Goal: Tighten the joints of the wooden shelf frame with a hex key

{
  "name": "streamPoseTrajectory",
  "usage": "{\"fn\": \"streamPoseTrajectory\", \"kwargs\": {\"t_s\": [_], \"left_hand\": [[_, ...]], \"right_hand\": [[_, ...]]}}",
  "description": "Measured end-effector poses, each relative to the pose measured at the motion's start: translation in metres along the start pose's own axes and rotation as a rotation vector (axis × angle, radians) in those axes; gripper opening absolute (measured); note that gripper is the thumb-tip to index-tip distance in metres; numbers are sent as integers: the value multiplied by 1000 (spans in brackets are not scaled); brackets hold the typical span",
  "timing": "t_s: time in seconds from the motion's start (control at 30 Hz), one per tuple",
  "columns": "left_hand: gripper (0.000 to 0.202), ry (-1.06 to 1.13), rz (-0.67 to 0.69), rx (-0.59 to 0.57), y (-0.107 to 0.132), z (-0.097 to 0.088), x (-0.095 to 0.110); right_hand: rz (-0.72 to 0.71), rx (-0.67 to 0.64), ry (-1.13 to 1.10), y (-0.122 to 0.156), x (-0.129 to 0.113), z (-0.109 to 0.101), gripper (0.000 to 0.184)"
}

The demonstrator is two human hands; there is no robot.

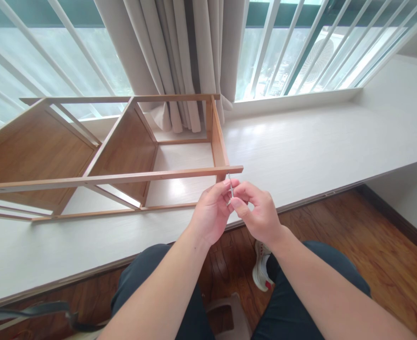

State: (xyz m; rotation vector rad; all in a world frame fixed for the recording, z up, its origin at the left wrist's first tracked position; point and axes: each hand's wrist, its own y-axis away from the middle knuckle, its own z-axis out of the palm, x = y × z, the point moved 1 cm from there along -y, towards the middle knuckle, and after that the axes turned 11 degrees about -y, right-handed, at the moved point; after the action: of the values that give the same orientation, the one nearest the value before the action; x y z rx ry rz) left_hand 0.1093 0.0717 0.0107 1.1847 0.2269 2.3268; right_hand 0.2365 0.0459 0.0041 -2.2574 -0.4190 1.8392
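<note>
A thin metal rod [231,187], too small to name surely, points up toward the front rail's end on a wooden shelf frame [166,175]. My left hand [213,208] pinches it between thumb and fingers. From the other side, my right hand [260,208] closes on its lower part with thumb and forefinger. The rod's upper tip is at the rail's underside; whether it sits in a hole I cannot tell. The frame lies on its side, with brown panels between its long rails.
The shelf frame rests on a white window ledge [300,141], in front of a grey curtain [173,56] and barred windows. Below are a wooden floor [382,255], my legs, a shoe [262,269] and a light-coloured stool [242,314]. A dark strap [34,309] shows at lower left.
</note>
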Motion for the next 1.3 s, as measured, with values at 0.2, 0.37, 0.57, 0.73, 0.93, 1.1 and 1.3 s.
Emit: {"fn": "streamPoseTrajectory", "kwargs": {"t_s": [0.2, 0.37, 0.57, 0.73, 0.93, 1.1, 1.3], "left_hand": [[30, 37, 5, 11, -1, 1, 0], [31, 89, -19, 3, -2, 1, 0], [29, 95, -30, -3, -4, 1, -2], [28, 91, -30, -5, -2, 1, -2], [29, 99, -23, -8, -3, 0, -2], [29, 101, -24, -16, -4, 0, -2], [28, 88, -20, 2, -4, 1, -2]], "right_hand": [[23, 48, 24, 0, 2, 1, 31], [-20, 56, 20, -1, 1, 3, 27], [-62, 89, 80, -2, 1, 6, 26], [-73, 87, 94, 0, 4, 6, 27], [-82, 103, 93, -1, 6, 5, 27], [-70, 108, 97, 0, 5, 5, 28], [-55, 91, 57, 2, 5, 5, 27]]}}
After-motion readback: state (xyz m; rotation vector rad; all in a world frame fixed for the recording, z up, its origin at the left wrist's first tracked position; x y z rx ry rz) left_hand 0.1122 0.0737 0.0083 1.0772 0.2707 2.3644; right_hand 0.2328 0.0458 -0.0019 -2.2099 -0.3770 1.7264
